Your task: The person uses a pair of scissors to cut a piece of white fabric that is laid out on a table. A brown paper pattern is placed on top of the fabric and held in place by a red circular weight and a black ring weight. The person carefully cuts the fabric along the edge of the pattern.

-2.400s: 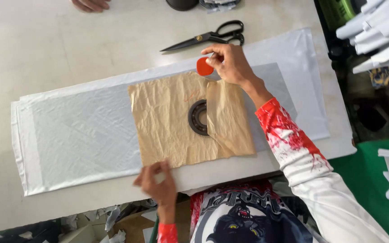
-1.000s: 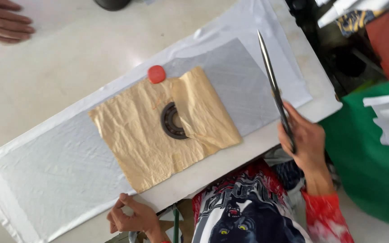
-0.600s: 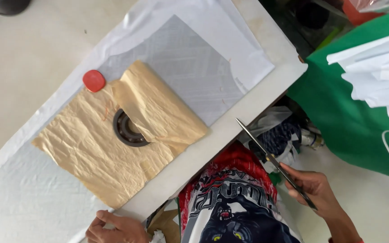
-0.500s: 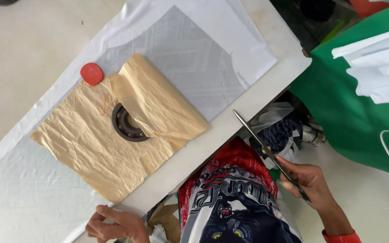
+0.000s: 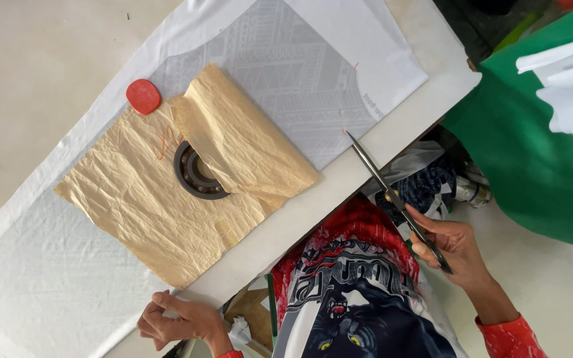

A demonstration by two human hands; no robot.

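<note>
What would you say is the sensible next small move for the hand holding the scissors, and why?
Probably bring the scissors in over the table edge toward the white fabric. The right hand grips them off the table, closed tip just reaching its edge, while the left hand rests at the near edge, clear of the brown paper pattern.

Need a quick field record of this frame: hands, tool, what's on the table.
right hand: holds scissors, blades closed, tip over the table edge
left hand: curled at the table's near edge, holding nothing visible
table: pale top
fabric: white patterned sheets, layered
paper: crumpled tan sheet lying on the fabric
ring: dark metal ring resting on the paper as a weight
red piece: small, rounded, at the paper's far edge
right side: green sheet
</note>
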